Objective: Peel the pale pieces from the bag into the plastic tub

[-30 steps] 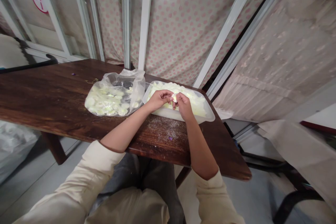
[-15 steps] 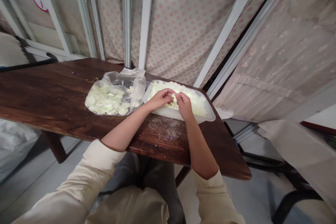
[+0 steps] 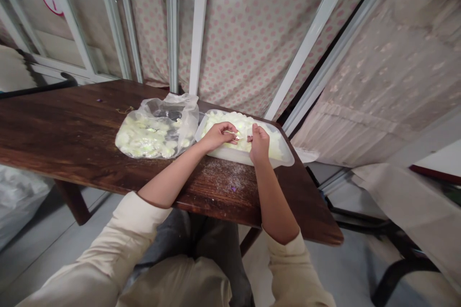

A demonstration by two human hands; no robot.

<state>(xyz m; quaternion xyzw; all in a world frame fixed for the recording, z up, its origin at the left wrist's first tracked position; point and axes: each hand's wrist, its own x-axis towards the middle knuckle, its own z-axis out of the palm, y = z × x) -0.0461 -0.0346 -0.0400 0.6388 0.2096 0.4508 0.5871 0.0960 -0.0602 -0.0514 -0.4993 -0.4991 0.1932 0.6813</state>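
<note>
left grip (image 3: 217, 136) pinching a thin pale piece (image 3: 231, 132) above a heap of pale green pieces (image 3: 245, 124) in a clear plastic tray (image 3: 248, 157). right grip (image 3: 258, 144) fingers pressed together just beside it, can't tell if holding anything. plastic bag (image 3: 151, 138) of same pieces next to tray on dark wooden counter (image 3: 65, 139).

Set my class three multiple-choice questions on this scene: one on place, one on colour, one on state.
1. Where is the clear plastic bag relative to the clear rectangular plastic tub?
A. Left of it
B. Inside it
C. Right of it

2. What colour is the wooden table?
A. White
B. Dark brown
C. Green

3. What state are the left hand and right hand in?
A. Resting in the lap
B. Both raised overhead
C. Held together over the pale yellow-green pieces

Answers:
1. A, the bag lies beside the tub's left end.
2. B, the wood shows dark brown.
3. C, the fingers meet above the tub.
</note>
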